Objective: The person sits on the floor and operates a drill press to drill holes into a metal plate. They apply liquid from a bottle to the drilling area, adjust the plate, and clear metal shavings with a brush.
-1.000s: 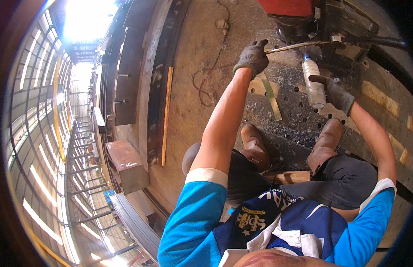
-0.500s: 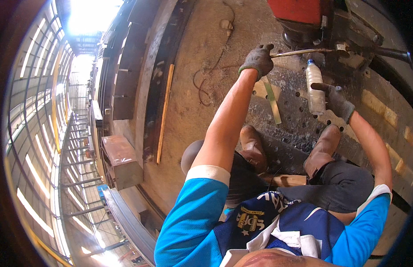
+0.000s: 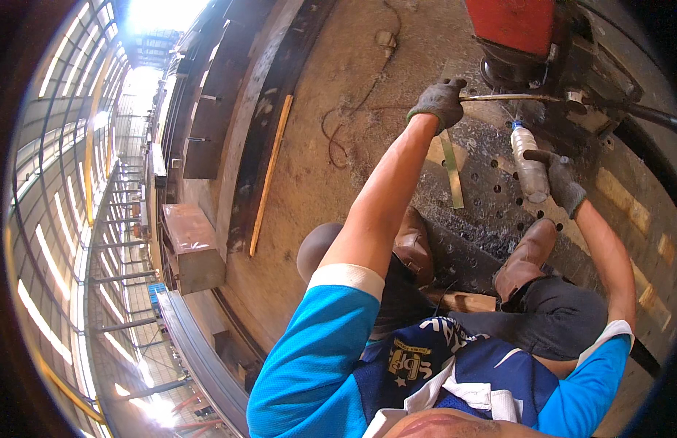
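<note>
My left hand (image 3: 438, 104), in a grey work glove, is closed on the end of a long thin metal lever (image 3: 510, 97). The lever runs right to a round hub on a dark machine with a red housing (image 3: 512, 28). In my right hand (image 3: 566, 184), gloved too, is a clear plastic bottle (image 3: 529, 162) with whitish liquid. Its blue-capped end points away from me, toward the machine's dark lower part, and a thin line seems to leave the tip. The palm side of the right hand is hidden.
Beneath is a dark steel plate with several round holes (image 3: 498, 188) and dark shavings. A flat metal strip (image 3: 452, 171) lies between my hands. A cable (image 3: 337, 139) curls on the brown surface to the left, near a long wooden strip (image 3: 271, 175). My boots (image 3: 525, 255) rest close by.
The view has shifted slightly. The right hand and bottle sit a little lower, the bottle now slanting more. My left hand stays on the lever, whose slope has levelled somewhat.
</note>
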The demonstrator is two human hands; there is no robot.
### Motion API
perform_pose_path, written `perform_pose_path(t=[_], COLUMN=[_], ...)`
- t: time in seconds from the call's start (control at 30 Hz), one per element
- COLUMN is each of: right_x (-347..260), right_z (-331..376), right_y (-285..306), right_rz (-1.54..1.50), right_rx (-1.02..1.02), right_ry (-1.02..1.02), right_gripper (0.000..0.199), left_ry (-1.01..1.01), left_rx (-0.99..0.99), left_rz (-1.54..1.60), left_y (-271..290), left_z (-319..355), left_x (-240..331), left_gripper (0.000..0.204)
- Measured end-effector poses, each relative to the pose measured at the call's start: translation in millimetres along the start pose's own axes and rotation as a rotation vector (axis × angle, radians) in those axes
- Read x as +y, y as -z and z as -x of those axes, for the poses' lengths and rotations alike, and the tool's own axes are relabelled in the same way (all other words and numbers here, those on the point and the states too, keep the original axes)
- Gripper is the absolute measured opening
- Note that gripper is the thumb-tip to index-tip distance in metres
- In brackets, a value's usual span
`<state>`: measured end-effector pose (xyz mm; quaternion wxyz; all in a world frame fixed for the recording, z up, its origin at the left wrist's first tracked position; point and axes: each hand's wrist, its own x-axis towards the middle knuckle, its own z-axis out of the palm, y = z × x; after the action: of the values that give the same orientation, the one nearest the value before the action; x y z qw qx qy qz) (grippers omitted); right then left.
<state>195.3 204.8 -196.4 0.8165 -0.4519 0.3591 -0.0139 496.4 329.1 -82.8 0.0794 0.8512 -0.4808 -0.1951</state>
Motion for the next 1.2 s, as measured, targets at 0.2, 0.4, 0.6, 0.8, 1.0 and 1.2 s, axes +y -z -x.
perform_pose_path(t=[0.2,0.4,0.6,0.8,1.0,1.2], right_x=[-10.3,-1.4,-6.7,12.8,8.1,15.2], right_z=[18.4,6.7,12.5,-6.1,2.6,-7.5], right_y=[-16.1,1.2,-21.9,16.6,4.2,12.5], right_rz=[0.023,-0.045,0.051,0.121,0.180,0.115], right_rx=[-0.051,-0.107,-0.037,0.016,0.010,-0.046], right_ry=[-0.025,-0.049,-0.054,0.052,0.146,0.046], right_gripper=[0.043,0.040,0.050,0.046,0.031,0.032], left_ry=[-0.026,-0.052,-0.073,-0.059,0.016,-0.191], left_rx=[0.005,0.028,0.057,0.025,-0.057,0.203], left_rz=[-0.026,-0.034,-0.036,-0.001,-0.092,-0.369], left_y=[-3.8,-7.1,-16.4,-10.4,-11.4,-15.0], left_z=[0.4,-5.6,-3.8,-9.7,-5.7,-10.3], left_x=[-6.5,-5.0,-22.2,-6.4,-14.0,-8.9], left_gripper=[0.064,0.065,0.066,0.066,0.057,0.048])
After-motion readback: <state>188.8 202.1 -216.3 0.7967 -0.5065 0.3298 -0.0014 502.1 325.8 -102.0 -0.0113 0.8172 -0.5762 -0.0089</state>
